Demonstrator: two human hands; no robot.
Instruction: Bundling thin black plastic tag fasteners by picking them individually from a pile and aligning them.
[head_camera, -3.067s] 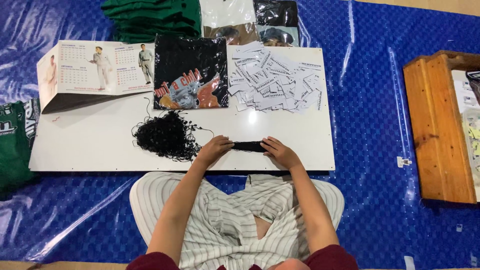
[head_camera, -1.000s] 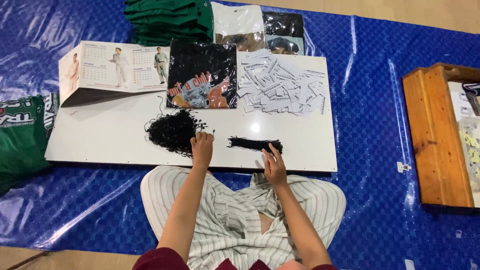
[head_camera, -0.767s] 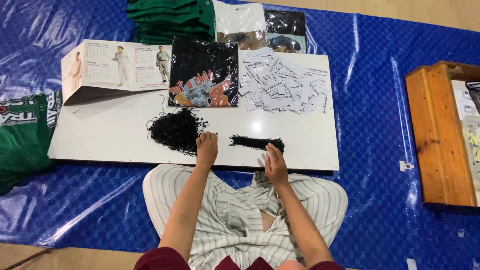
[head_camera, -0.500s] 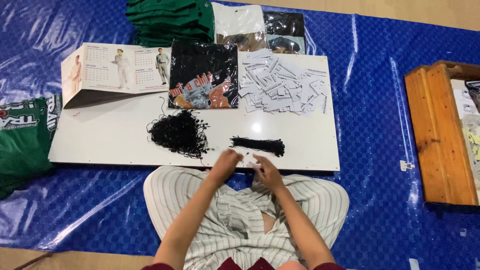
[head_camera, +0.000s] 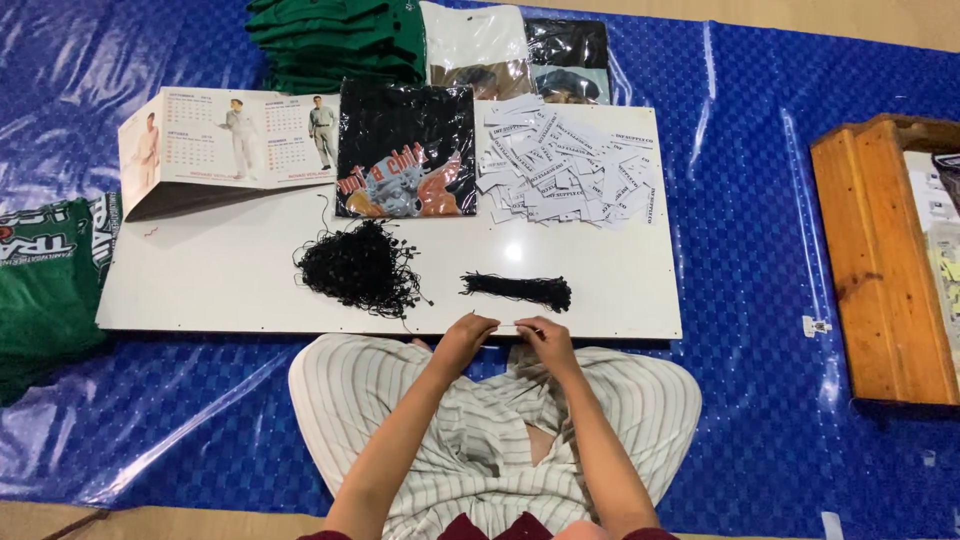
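Head view: the left hand (head_camera: 467, 334) and right hand (head_camera: 541, 335) meet at the near edge of the surface (head_camera: 220, 290), fingertips pinched together, seemingly on one thin black string, too fine to be sure. It looks light, limp and tangle-prone, best taken by its ends. Just beyond lies one neat bundle (head_camera: 517, 289); beyond the left hand, one loose heap (head_camera: 358, 267). Farther off, one pile of tags (head_camera: 566, 165).

A neat black string bundle (head_camera: 517, 289) lies flat and lengthwise on the white surface (head_camera: 200, 290) — just right of the loose tangled string pile (head_camera: 360, 267), near the front edge.
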